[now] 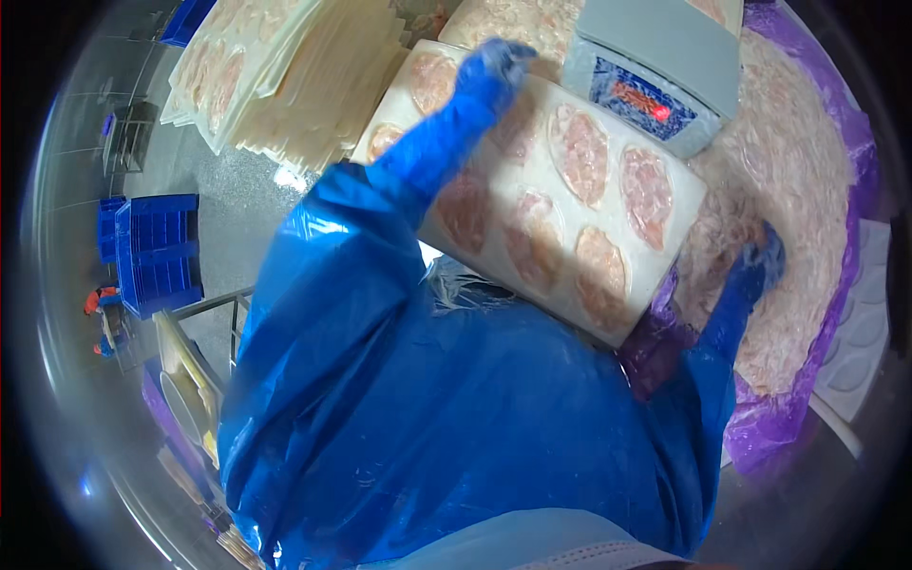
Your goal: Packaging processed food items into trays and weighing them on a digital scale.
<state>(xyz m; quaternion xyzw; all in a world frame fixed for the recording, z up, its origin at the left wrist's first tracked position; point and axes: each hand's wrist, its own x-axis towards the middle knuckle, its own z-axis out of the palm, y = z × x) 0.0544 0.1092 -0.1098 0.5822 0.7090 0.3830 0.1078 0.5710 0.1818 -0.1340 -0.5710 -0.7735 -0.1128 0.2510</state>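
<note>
A white mould tray (541,178) lies tilted before me, its oval hollows filled with pale raw meat portions (581,158). Over the tray's far edge is my left hand (491,71) in a wet blue glove, blurred, its fingers curled. Whether it holds anything is hidden. My right hand (759,260), also gloved in blue, reaches into a large heap of raw shredded meat (798,178) to the right of the tray. Its fingertips are partly hidden by the meat. Behind the tray stands a grey digital scale (648,92) with a lit red display.
A tall stack of filled white trays (306,85) rises at the left. Purple plastic sheeting (776,434) edges the meat heap; another moulded tray (855,320) sits beyond it. Blue crates (160,253), a metal rail (214,306) and a distant person (102,299) are at far left.
</note>
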